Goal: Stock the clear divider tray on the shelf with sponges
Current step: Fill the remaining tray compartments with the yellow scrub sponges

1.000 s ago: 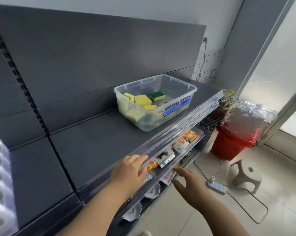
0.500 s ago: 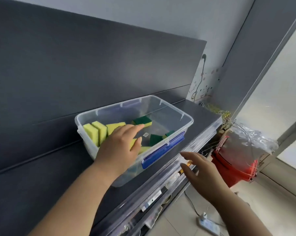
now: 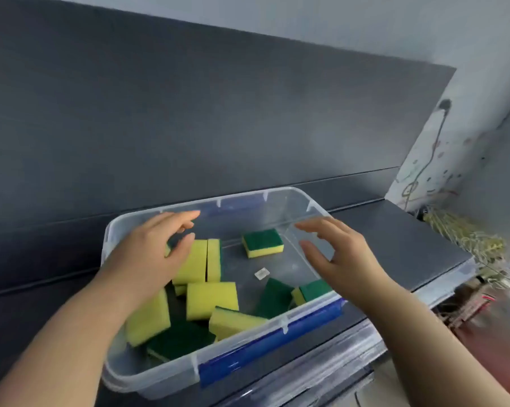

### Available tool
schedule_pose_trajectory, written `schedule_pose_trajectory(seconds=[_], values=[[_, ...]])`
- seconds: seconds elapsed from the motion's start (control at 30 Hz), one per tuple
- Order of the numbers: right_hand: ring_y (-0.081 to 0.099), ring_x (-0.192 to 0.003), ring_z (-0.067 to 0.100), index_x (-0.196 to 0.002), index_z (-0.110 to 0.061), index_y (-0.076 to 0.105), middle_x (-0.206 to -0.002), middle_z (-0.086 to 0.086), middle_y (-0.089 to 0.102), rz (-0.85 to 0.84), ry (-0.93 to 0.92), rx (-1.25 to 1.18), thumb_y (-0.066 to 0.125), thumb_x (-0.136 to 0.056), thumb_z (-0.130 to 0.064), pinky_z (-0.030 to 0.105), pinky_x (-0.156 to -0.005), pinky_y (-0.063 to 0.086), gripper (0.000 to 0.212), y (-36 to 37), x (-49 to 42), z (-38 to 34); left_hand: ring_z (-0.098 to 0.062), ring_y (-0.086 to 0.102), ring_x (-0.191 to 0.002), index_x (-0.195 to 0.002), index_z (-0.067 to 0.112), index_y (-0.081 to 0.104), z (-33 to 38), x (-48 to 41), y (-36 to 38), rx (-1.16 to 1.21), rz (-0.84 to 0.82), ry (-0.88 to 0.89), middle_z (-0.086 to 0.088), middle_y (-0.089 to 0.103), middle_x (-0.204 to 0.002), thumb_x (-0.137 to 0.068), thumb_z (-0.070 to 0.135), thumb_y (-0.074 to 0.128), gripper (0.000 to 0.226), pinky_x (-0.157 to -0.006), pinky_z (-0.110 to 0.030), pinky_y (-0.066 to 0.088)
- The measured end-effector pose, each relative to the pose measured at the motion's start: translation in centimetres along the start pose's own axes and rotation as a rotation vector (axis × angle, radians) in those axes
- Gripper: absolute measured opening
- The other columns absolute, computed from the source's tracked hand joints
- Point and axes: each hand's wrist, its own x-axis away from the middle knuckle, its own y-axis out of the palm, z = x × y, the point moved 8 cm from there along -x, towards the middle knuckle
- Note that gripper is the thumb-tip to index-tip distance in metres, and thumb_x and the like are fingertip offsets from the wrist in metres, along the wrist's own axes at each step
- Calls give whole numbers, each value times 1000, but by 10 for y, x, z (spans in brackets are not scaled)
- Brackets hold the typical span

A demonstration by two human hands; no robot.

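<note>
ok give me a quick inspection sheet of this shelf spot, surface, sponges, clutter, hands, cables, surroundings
surface: dark grey shelf; the bin stands on it.
job's things: clear bin with a blue latch, holding loose yellow-and-green sponges; a lone sponge lies apart, green side up. The divider tray is not in view.
clutter: small white tag on the bin floor.
grippers: left hand open over the yellow sponges, right hand open over the bin's right end; neither holds anything.
cables: one dark cable hangs down the right wall.
surroundings: dark back panel, straw-like bundle at the shelf's right end, clear strip along the front edge.
</note>
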Motion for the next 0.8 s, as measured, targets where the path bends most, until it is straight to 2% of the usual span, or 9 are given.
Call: schedule_pose_trajectory(seconds=[0.07, 0.13, 0.2, 0.3, 0.4, 0.5, 0.63, 0.73, 0.8], values=[[53, -100, 6, -118, -22, 60, -113, -11, 55, -122, -84, 16, 58, -89, -23, 15, -86, 36, 29, 16, -32, 4, 11, 51, -91, -116, 26, 61, -5, 3, -15, -45, 73, -75, 14, 61, -99, -87, 12, 60, 32, -80, -16, 39], [53, -106, 9, -120, -22, 59, -119, -8, 55, -255, -167, 42, 57, -89, -25, 14, -88, 34, 31, 41, -62, 10, 7, 52, -93, -117, 25, 62, -9, 13, -23, -90, 108, -174, 16, 61, -100, -86, 12, 61, 34, -80, -24, 43], [51, -115, 15, -125, -22, 55, -128, -3, 52, -396, -230, 100, 56, -90, -28, 20, -95, 37, 35, 74, -89, 19, 1, 55, -92, -119, 28, 61, -5, 26, -25, -148, 126, -225, 20, 60, -101, -88, 18, 60, 33, -80, -31, 48], [38, -130, 21, -136, -23, 42, -144, 1, 39, -635, -309, 316, 53, -91, -33, 30, -107, 32, 48, 131, -114, 35, -1, 57, -94, -120, 33, 60, 5, 43, -25, -221, 144, -276, 26, 57, -102, -87, 19, 60, 35, -80, -34, 50], [36, -131, 25, -140, -23, 35, -146, 5, 33, -778, -310, 436, 54, -89, -35, 33, -108, 32, 56, 172, -124, 54, -1, 57, -96, -120, 36, 58, 14, 55, -28, -276, 155, -345, 30, 53, -104, -88, 21, 59, 35, -80, -33, 50], [41, -126, 28, -137, -22, 36, -138, 9, 41, -842, -318, 538, 59, -83, -41, 37, -103, 38, 61, 197, -120, 67, 0, 57, -94, -118, 43, 55, 25, 67, -34, -318, 192, -360, 29, 55, -104, -88, 34, 53, 32, -76, -33, 51], [38, -125, 29, -132, -21, 39, -131, 9, 46, -867, -395, 684, 67, -75, -47, 40, -98, 43, 68, 209, -113, 75, 2, 57, -93, -120, 47, 47, 38, 75, -33, -349, 220, -387, 31, 55, -102, -81, 51, 37, 40, -73, -28, 51], [36, -127, 26, -134, -26, 38, -134, 6, 44, -840, -410, 651, 67, -75, -46, 38, -97, 43, 69, 197, -117, 71, 1, 56, -89, -119, 45, 47, 42, 68, -23, -387, 156, -388, 28, 57, -100, -81, 51, 36, 40, -68, -32, 53], [36, -128, 24, -135, -30, 37, -136, 2, 42, -770, -408, 521, 63, -77, -46, 36, -99, 41, 66, 176, -125, 61, -1, 57, -87, -119, 47, 45, 41, 57, -10, -443, 50, -378, 28, 54, -102, -82, 51, 33, 39, -67, -34, 53]])
